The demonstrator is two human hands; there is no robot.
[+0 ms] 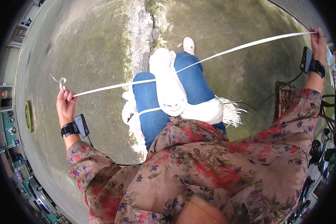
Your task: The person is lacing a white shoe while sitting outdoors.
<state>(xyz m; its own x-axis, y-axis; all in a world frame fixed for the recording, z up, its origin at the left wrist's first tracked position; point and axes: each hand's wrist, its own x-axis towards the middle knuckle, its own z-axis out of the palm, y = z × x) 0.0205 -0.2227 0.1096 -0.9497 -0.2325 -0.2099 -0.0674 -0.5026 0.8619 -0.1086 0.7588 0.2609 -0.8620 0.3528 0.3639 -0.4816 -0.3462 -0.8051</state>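
I note strip (115,86) stretched across lap above bundle (171,89), left hand (65,104) left of bundle, right hand (319,42) far right, shoe (189,44) beyond bundle

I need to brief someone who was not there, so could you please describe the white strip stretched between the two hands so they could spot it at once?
Start at the person's blue-jeaned legs over the mossy concrete ground. Across them runs a flat white strip, pulled taut from the left hand up to the raised right hand. Unlike the bulky white bundle on the lap, it is one thin, straight line with a curled end beyond the left hand.
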